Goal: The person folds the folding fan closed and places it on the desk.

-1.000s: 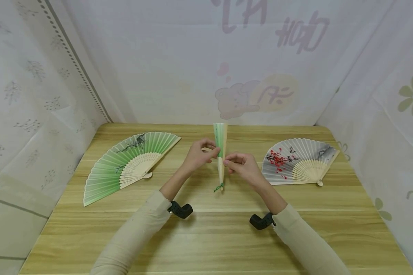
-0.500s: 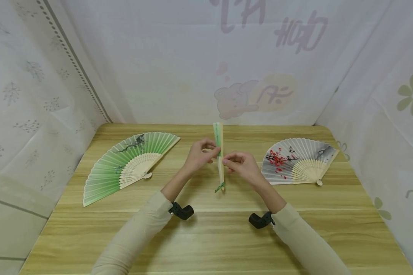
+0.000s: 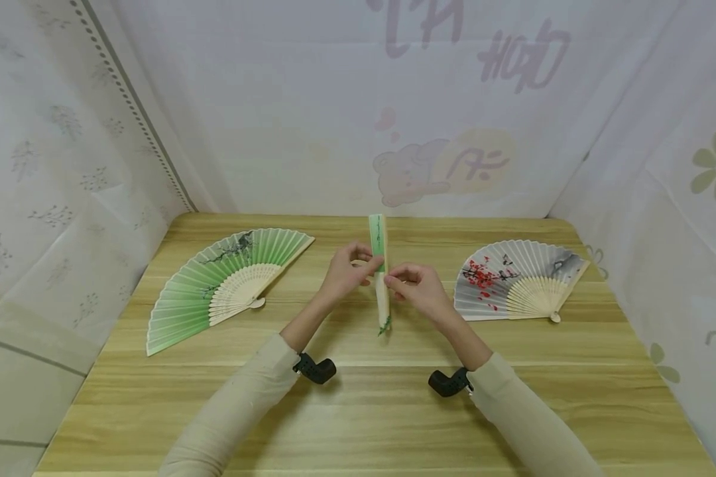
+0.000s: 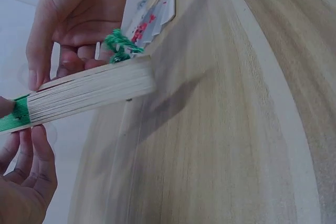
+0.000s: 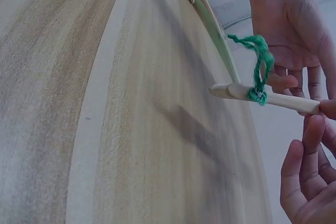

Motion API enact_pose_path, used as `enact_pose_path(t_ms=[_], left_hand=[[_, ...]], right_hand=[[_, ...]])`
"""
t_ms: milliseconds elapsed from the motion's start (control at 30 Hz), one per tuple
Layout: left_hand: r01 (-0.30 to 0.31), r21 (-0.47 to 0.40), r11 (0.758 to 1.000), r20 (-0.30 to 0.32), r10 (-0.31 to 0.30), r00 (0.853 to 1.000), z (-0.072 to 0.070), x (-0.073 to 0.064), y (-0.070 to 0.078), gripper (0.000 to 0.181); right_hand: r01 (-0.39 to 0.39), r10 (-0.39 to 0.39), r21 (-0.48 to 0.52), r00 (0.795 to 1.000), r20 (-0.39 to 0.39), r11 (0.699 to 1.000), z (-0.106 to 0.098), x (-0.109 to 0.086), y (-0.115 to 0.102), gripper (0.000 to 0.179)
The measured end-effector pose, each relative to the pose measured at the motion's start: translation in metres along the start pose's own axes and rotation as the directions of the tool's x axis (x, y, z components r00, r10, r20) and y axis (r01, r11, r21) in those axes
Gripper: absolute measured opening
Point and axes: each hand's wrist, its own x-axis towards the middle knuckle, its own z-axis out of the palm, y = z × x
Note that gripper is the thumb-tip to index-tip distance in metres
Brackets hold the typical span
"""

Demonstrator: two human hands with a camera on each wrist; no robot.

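Between my two hands, a closed folding fan point(image 3: 382, 298) stands lengthwise over the middle of the table, with a green leaf and pale wooden ribs. My left hand point(image 3: 347, 270) pinches it from the left at the green part. From the right, my right hand point(image 3: 422, 290) pinches the ribs between thumb and fingers. In the left wrist view, the stacked rib edges point(image 4: 94, 92) lie pressed together. A green cord point(image 5: 261, 64) is tied at the fan's pivot end, hanging free in the right wrist view.
An open green fan point(image 3: 227, 281) lies on the left of the wooden table point(image 3: 370, 424). On the right lies an open grey fan point(image 3: 522, 281) with red blossoms. Printed white cloth point(image 3: 274, 119) hangs behind and on both sides.
The closed fan has turned about its length, so more of its printed green face shows. Its upper end has shifted slightly left. Both hands keep nearly the same place.
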Motion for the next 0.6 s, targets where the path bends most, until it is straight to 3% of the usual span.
enact_pose_path(t_ms=[433, 600], left_hand=[[-0.003, -0.033, 0.999, 0.082, 0.006, 0.997, -0.002, -0.011, -0.001, 0.026], [0.015, -0.048, 0.999, 0.086, -0.011, 0.996, -0.001, -0.016, -0.002, 0.028]], right_hand=[[-0.075, 0.078, 0.052, 0.995, -0.063, 0.996, -0.005, 0.002, 0.006, 0.021], [-0.07, 0.075, 0.067, 0.995, -0.07, 0.995, -0.005, -0.001, 0.007, 0.024]])
